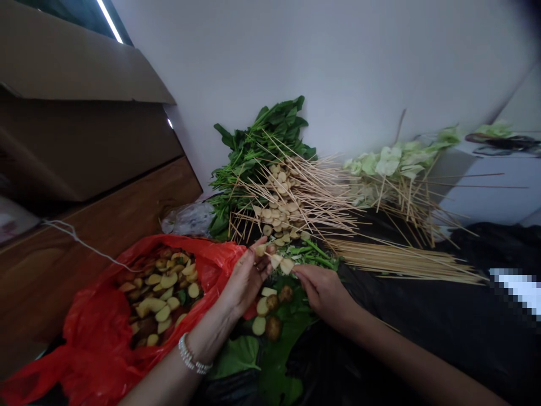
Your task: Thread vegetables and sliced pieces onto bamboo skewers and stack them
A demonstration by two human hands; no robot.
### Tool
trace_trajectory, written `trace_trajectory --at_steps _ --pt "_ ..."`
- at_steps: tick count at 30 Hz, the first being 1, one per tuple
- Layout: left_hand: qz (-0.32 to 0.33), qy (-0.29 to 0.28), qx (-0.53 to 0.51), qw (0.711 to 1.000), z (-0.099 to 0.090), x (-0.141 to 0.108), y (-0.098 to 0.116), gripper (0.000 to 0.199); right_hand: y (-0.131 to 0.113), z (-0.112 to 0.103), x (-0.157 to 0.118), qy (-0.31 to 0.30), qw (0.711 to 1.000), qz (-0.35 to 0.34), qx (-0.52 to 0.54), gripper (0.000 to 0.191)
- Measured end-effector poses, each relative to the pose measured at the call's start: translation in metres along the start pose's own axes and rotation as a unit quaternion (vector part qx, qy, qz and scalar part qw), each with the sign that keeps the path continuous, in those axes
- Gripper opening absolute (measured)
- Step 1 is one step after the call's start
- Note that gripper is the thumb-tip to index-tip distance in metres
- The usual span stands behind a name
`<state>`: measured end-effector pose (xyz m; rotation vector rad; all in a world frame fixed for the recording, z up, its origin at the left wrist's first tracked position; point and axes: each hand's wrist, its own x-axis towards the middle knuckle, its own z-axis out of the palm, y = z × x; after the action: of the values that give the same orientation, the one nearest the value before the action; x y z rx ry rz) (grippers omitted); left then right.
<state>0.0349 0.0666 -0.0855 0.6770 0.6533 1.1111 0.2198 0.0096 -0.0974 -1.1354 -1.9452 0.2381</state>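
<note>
In the middle of the head view, a short row of potato slices (287, 265) spans my two hands. If a stick runs through them, I cannot make it out. My left hand (247, 279), a beaded bracelet at its wrist, has its thumb and fingers closed around the left end of the row. The fingertips of my right hand (327, 293) pinch the right end. Just below lie cut potato pieces (262, 306) on large green leaves (287, 344). Behind my hands, skewered potato slices (281, 211) are heaped, their sticks pointing mostly right.
At left, a red plastic bag (97, 316) holds many potato slices (163, 304). Bare bamboo skewers (409, 260) lie at right on black plastic (422, 327). Leafy greens (270, 132) lean against the wall. Skewered pale leaves (389, 160) stand back right; a cardboard box (84, 124) is at left.
</note>
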Motion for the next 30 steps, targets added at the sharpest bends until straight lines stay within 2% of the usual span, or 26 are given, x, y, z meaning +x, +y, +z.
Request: trace_trajectory --at_steps 2,4,10,30 --pt "0.006 0.016 -0.011 1.0 -0.003 0.003 0.003 0.049 0.0 0.0 0.0 -0.002 1.0 -0.002 -0.005 0.025" --pt "0.01 0.027 -0.011 1.0 -0.005 0.005 0.004 0.04 0.001 0.001 -0.001 -0.009 1.0 0.0 -0.005 0.025" --pt "0.02 0.038 -0.003 0.999 -0.004 0.005 -0.001 0.028 0.001 0.005 -0.002 -0.019 1.0 0.025 0.0 0.025" --pt "0.009 0.047 0.027 0.999 -0.003 0.001 -0.006 0.034 0.003 0.009 -0.006 -0.042 0.998 0.039 -0.009 0.025"
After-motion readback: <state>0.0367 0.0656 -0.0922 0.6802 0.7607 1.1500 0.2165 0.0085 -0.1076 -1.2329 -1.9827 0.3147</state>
